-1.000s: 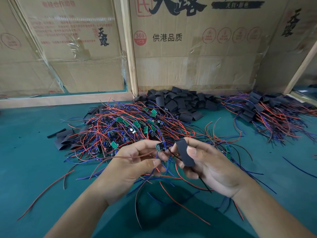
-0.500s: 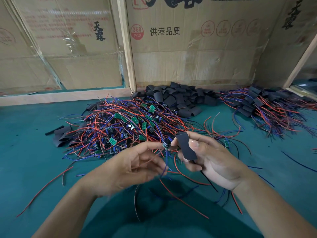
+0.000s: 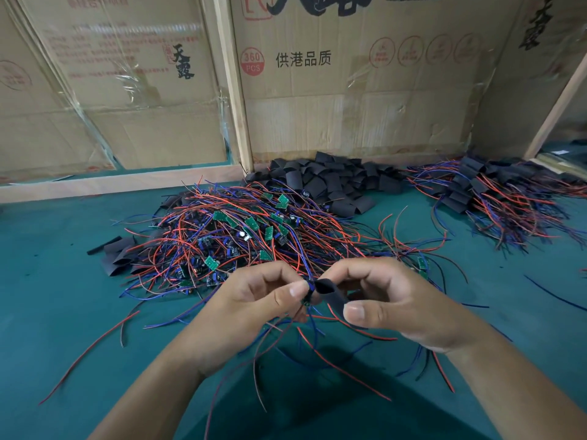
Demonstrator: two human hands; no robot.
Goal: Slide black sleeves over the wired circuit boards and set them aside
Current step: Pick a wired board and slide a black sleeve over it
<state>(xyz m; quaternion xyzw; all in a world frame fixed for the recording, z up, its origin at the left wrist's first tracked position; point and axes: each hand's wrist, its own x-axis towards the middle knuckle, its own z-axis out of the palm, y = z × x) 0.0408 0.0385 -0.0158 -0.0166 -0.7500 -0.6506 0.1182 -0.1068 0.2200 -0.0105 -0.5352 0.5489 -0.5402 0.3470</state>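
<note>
Right hand [image 3: 397, 308] pinching black sleeve [image 3: 332, 296], mouth toward left-hand [image 3: 254, 300] board [image 3: 307, 293]

We see a teal surface [image 3: 47, 281] filling the lower frame. Across the top stand flattened cardboard boxes [image 3: 365, 100] with printed characters and shiny tape, split by a pale wooden post [image 3: 235, 90] at upper centre.

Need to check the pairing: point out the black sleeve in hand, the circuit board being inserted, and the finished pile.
black sleeve [image 3: 332, 292], head view, its middle.
circuit board [image 3: 307, 292], head view, edge between fingertips.
finished pile [image 3: 502, 198], head view, sleeved units at its centre.
</note>
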